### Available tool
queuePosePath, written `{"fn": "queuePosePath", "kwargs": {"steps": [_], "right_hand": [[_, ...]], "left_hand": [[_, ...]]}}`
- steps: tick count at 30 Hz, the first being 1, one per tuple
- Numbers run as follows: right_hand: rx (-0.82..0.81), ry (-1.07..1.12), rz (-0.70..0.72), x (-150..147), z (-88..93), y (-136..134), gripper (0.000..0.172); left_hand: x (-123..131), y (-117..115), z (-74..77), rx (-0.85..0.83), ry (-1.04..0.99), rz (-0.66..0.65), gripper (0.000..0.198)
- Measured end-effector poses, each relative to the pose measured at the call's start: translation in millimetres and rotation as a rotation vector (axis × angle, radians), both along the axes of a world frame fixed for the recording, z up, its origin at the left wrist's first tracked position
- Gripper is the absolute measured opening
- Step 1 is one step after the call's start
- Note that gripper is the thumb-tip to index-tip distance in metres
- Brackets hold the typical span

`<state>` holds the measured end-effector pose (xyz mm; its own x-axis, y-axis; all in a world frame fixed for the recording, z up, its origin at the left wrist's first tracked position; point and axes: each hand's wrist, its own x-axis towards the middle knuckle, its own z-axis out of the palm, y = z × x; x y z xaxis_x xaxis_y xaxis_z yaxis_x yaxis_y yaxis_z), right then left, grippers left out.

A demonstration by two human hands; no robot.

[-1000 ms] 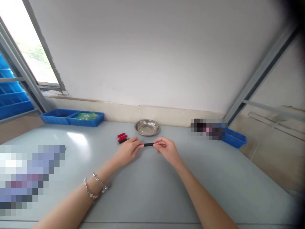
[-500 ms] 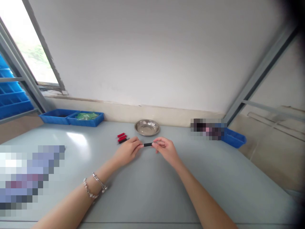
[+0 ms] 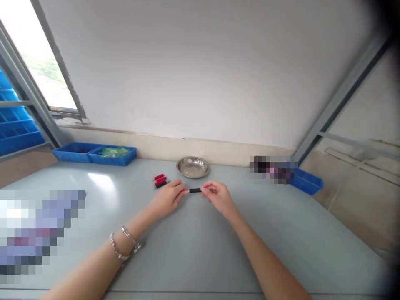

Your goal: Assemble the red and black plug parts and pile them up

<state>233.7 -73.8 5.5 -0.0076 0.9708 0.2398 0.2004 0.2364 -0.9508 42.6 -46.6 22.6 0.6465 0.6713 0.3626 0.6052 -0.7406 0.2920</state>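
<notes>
While hands point(image 3: 168, 196) point(image 3: 221, 198) pinch a black rod point(image 3: 195, 190), any lettering is illegible.

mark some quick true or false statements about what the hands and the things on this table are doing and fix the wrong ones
1. The left hand and the right hand hold opposite ends of one black cylinder. True.
2. Red cylinders lie to the left of the metal dish. True.
3. The metal dish stands nearer the person than the hands do. False: it stands beyond them, toward the wall.
4. The jewellery is on the right arm. False: the beaded bracelet and the bangle are on the left arm.
5. Green plastic lies in a blue bin. True.
</notes>
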Motion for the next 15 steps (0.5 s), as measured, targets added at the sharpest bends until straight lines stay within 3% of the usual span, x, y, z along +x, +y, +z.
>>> {"fn": "queuePosePath", "kwargs": {"steps": [10,15], "right_hand": [[0.059,-0.006,-0.024,1.1,0.1,2.1,0.009],[-0.008,0.021,0.001,0.3,1.9,0.4,0.019]], "left_hand": [[-0.8,0.6,-0.5,-0.005,-0.003,0.014,0.033],[-0.7,0.3,0.0,0.000,-0.019,0.008,0.033]]}}
